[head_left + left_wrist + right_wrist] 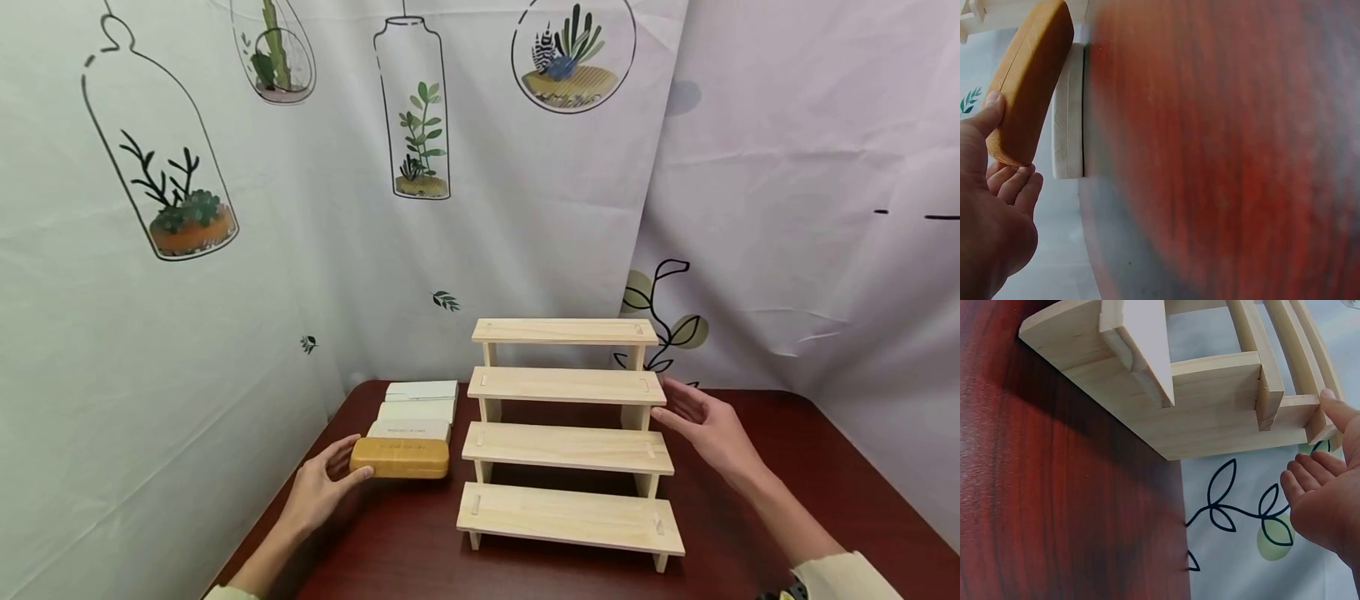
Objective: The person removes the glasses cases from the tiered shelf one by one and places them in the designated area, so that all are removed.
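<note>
My left hand point(311, 493) pinches the left end of a mustard-yellow glasses case point(401, 458), thumb on the near side and fingers behind. In the left wrist view the case point(1035, 81) tilts in front of a white case point(1069, 115). A four-tier wooden display stand point(566, 383) stands right of the cases. Beside its right end is my right hand point(708, 425), fingers extended and the thumb at the end of an upper shelf. In the right wrist view that thumb meets the stand point(1216, 419) near a shelf end; firm contact cannot be told.
Several pale cases point(412, 410) lie in a row behind the yellow one, at the back left of the dark red table point(397, 550). A white curtain point(315, 208) with plant drawings hangs behind and at the sides.
</note>
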`<state>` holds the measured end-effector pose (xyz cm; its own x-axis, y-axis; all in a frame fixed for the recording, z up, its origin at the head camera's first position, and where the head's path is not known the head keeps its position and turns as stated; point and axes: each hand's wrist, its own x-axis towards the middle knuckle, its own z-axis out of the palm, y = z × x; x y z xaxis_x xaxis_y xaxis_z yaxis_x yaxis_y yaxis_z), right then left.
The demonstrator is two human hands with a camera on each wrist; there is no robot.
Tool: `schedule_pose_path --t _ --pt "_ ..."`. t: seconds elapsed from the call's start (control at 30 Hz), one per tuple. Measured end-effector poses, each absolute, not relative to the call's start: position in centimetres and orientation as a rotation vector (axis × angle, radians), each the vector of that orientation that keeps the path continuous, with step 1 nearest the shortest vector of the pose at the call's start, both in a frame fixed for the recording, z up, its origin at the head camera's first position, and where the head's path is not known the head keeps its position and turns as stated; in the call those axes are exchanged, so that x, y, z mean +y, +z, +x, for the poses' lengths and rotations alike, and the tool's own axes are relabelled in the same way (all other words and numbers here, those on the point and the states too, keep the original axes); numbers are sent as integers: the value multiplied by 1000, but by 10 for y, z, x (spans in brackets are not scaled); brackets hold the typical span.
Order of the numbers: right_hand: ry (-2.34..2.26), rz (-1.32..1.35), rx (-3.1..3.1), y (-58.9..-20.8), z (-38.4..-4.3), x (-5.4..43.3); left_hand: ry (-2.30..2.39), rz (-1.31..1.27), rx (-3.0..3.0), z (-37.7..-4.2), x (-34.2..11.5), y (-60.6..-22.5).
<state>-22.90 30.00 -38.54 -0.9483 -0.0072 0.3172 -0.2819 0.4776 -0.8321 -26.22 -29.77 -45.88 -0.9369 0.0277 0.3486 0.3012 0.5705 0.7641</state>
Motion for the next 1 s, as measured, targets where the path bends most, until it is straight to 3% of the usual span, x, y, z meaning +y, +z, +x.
schedule_pose_path --t 1.0 --pt "1499 232 -2433 -407 -206 314 -1342 -291 -2698 -273 -305 -468"
